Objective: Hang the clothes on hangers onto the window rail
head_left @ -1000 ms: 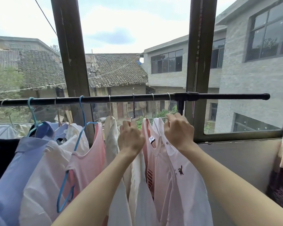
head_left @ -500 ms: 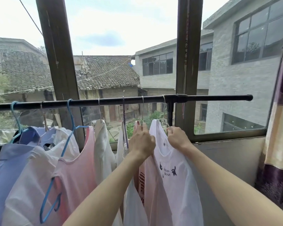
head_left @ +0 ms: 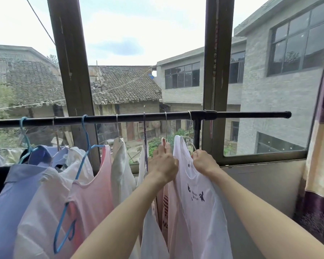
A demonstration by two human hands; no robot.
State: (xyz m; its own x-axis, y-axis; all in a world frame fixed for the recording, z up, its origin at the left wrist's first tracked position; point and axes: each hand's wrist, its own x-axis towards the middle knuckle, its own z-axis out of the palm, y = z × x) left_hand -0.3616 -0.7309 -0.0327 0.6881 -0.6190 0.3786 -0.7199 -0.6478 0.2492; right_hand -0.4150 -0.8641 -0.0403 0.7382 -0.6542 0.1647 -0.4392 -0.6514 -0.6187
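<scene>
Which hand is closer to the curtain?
Right. The right hand grips the white printed shirt on the side toward the curtain; the left hand is on the shirt's far side.

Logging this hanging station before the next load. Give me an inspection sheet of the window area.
Surface: black rail runs across the window, its right end bare.
Job's things: white tee on a wire hanger at the rail bracket; pink top on a blue hanger; blue shirt further left.
Clutter: nothing seen.
Grips: left hand and right hand each pinch the white tee near its shoulders.
Cables: wire crosses outside.
Surroundings: curtain at right; buildings outside.
</scene>
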